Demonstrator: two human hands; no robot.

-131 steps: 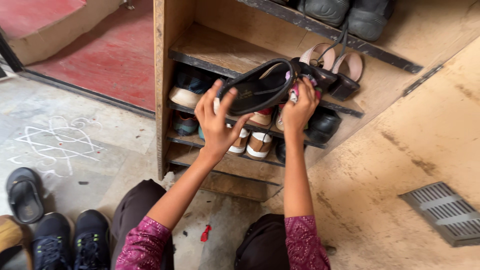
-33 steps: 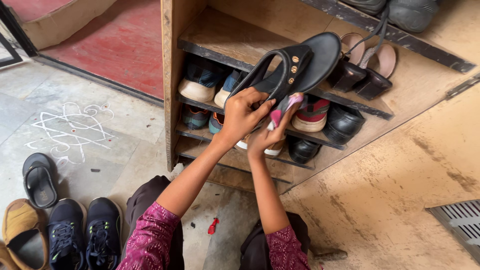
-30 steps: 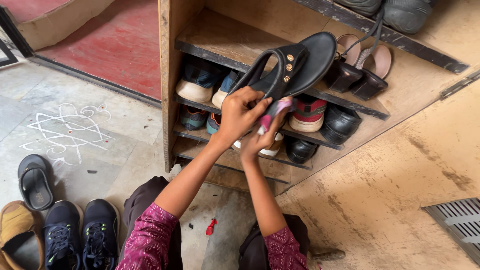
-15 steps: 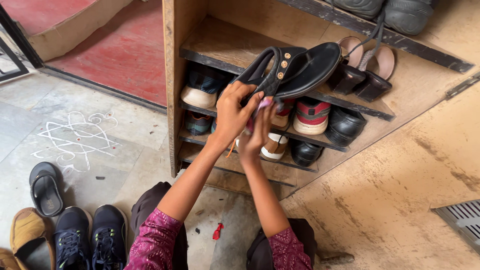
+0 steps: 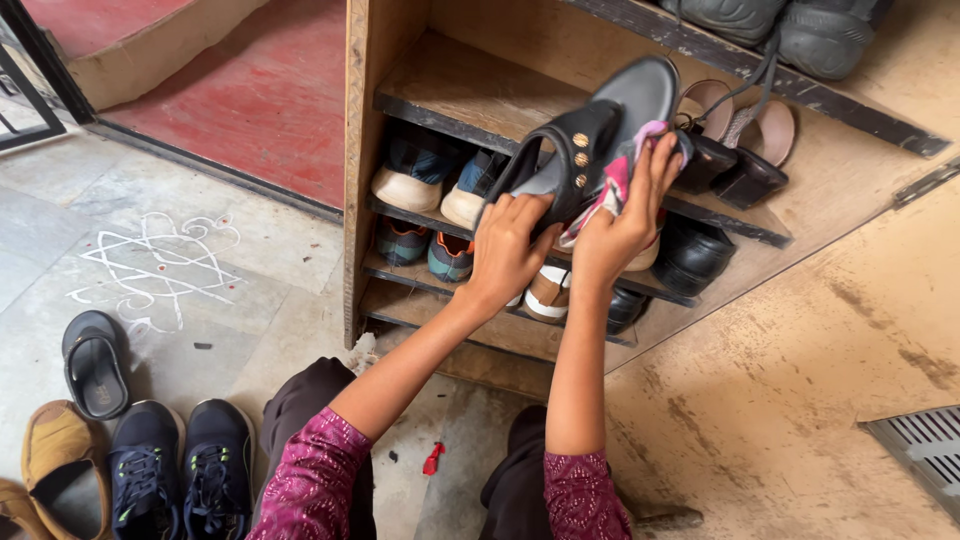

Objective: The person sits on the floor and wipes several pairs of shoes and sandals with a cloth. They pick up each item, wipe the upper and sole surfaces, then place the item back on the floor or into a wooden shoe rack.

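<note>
Wooden shoe rack (image 5: 362, 150) at far centre, shelves filled with shoes. Black sandal (image 5: 600, 135) raised before the upper shelf, heel end clasped in left hand (image 5: 507, 250). Pink cloth (image 5: 617, 180) pressed against the sandal's insole under closed right hand (image 5: 622, 220). Dark sneakers (image 5: 180, 470) near left.

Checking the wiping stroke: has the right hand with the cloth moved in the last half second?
Yes. The right hand went up the black sandal, toward the heeled sandals.

Wooden shoe rack (image 5: 362, 150) holding sneakers (image 5: 405, 180)
</note>
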